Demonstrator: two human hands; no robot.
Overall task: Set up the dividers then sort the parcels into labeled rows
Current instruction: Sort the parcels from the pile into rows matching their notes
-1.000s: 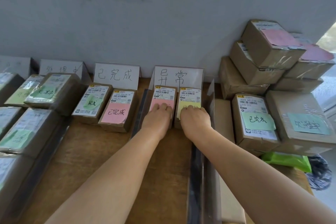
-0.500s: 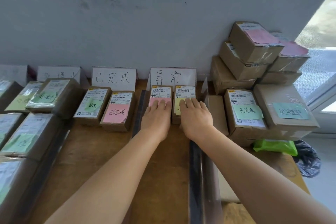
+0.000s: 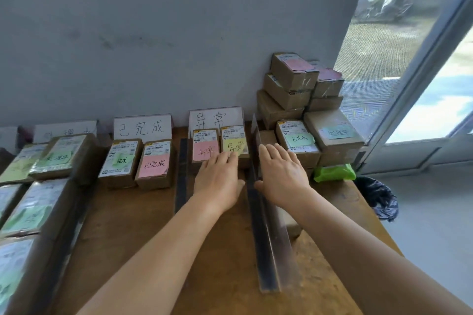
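In the head view, the wooden tabletop [image 3: 133, 217] fills the lower half of the frame, and white row signs stand against the wall behind it. In the middle, under the sign 异常 [image 3: 216, 117], two small parcels lie side by side: the pink-note parcel [image 3: 205, 147] and the yellow-note parcel [image 3: 234, 144]. Both notes carry the same word as the sign, so I judge they are placed there on purpose.

The left hand [image 3: 217, 181] lies flat and open with nothing in its grip; its fingertips [image 3: 225, 157] are at the near edge of these two parcels, perhaps to push them straight. The right hand [image 3: 280, 176] is also flat and empty, hanging on the right side of the metal divider [image 3: 266, 233], which runs from the lower middle up toward the wall and separates this row from the unsorted stack [image 3: 302, 100] at the right of the frame.

A second divider [image 3: 182, 174] stands left of the row, next to two parcels under the sign 已完成 [image 3: 142, 127]. In the stack, the green-note parcel [image 3: 298, 140] reads 已完成, so it seems to belong in that row.
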